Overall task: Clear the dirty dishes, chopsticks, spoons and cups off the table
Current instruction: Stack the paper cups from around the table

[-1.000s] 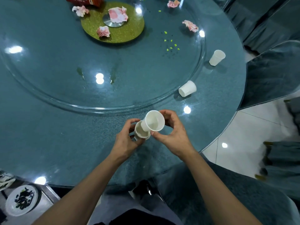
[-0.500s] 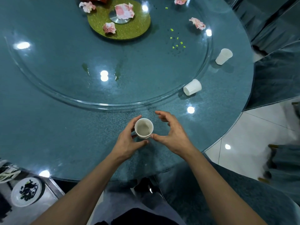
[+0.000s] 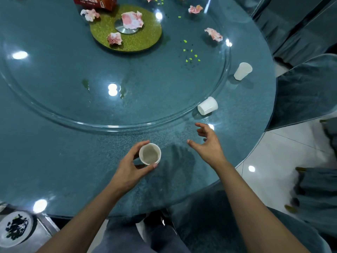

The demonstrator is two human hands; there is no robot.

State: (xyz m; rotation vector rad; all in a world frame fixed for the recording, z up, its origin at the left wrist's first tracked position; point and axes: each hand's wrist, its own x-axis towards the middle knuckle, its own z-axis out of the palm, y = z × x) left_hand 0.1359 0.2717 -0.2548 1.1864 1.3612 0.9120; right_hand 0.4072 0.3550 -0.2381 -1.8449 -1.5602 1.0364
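We judge the clearing well advanced but not finished: no dishes, chopsticks or spoons show on the table [image 3: 54, 161], and a plate [image 3: 14, 229] with dark scraps sits below the table's edge at the lower left, which we take as already cleared. What remains in view is cups. The left hand [image 3: 131, 168] holds a white cup [image 3: 149, 153] over the near part of the table, thumb and fingers curled round its wall; we cannot tell whether its base touches the surface. The right hand [image 3: 207, 143] holds nothing, its fingers spread wide and loosely bent, above the table between the held cup and a tipped cup [image 3: 207, 105], which seems to lie on its side just beside the rim of the glass turntable [image 3: 127, 125]. A third cup [image 3: 242, 71] stands farther off, near the table's far right edge. Crumpled napkins [image 3: 131, 20], green crumbs [image 3: 190, 55] and a red box [image 3: 94, 2] lie on the turntable, outside the task as worded.

The held cup looks thin and light, like a disposable one, with a rolled rim and a greyish, used-looking inside; no liquid is plain to us. Whether it is one cup or several nested we cannot tell
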